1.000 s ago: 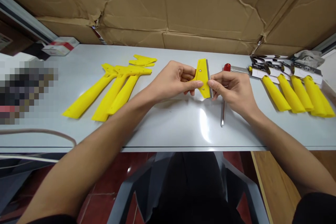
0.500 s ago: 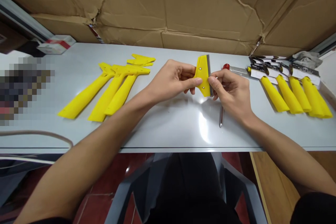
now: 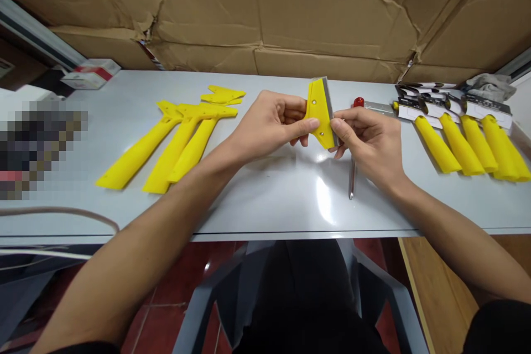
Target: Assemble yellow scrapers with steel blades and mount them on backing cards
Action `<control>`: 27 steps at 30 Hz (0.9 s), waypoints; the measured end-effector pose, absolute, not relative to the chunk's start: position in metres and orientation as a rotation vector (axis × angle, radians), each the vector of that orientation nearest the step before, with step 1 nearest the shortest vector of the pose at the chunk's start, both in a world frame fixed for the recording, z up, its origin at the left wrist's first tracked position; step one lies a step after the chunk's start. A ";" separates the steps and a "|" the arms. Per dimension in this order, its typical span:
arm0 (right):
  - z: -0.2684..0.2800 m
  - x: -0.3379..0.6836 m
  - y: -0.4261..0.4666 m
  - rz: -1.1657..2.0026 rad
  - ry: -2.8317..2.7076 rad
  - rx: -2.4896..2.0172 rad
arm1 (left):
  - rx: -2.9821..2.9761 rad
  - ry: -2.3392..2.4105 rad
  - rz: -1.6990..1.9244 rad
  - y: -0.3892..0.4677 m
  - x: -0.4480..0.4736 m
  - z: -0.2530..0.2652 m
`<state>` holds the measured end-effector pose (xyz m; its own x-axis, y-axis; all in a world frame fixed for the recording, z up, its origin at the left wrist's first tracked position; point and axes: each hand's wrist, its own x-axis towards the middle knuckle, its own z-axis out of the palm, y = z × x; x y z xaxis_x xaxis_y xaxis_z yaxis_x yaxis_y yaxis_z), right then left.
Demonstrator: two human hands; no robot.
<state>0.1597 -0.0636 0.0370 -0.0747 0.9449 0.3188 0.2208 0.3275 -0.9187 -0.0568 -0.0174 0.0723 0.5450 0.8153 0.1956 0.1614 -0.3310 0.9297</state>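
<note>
Above the middle of the table I hold a yellow plastic scraper head (image 3: 318, 108) with two small holes or screws in its face. A grey metal blade (image 3: 328, 100) runs along its right edge. My left hand (image 3: 279, 121) pinches the yellow part from the left, thumb on its face. With thumb and fingers closed, my right hand (image 3: 367, 141) grips the blade edge at its lower right. Partly covered by my right hand lies a screwdriver with a red handle (image 3: 359, 102) and a metal shaft (image 3: 352, 181).
Several yellow scraper handles (image 3: 136, 146) lie at left, with loose yellow head pieces (image 3: 224, 94) behind them. Handles with printed cards (image 3: 495, 113) are lined up at right, near a grey cloth (image 3: 489, 88). A box (image 3: 92, 73) stands back left; cardboard (image 3: 207, 16) rises behind the table.
The scraper head has tilted slightly, its top leaning left, and moved a little up in view. Both hands keep their grip; the view has shifted slightly.
</note>
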 end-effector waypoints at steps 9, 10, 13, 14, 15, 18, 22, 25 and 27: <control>0.037 0.158 -0.061 0.829 -1.559 -1.106 | 1.830 0.858 0.858 -0.018 -0.055 0.070; 0.037 0.158 -0.061 0.838 -1.552 -1.097 | 1.826 0.861 0.860 -0.019 -0.055 0.070; 0.037 0.158 -0.058 0.910 -1.543 -1.046 | 1.817 0.857 0.861 -0.019 -0.056 0.070; 0.038 0.159 -0.058 0.930 -1.546 -1.032 | 1.816 0.853 0.863 -0.019 -0.056 0.070; 0.039 0.160 -0.057 0.945 -1.555 -1.021 | 1.816 0.849 0.864 -0.019 -0.056 0.070; 0.044 0.165 -0.055 0.987 -1.601 -0.988 | 1.817 0.834 0.872 -0.017 -0.056 0.070; 0.048 0.170 -0.052 1.039 -1.617 -0.977 | 1.806 0.820 0.884 -0.016 -0.056 0.070; 0.048 0.174 -0.048 1.090 -1.624 -0.967 | 1.765 0.819 0.896 -0.015 -0.056 0.068; 0.047 0.176 -0.045 1.107 -1.651 -0.964 | 1.751 0.828 0.898 -0.015 -0.055 0.067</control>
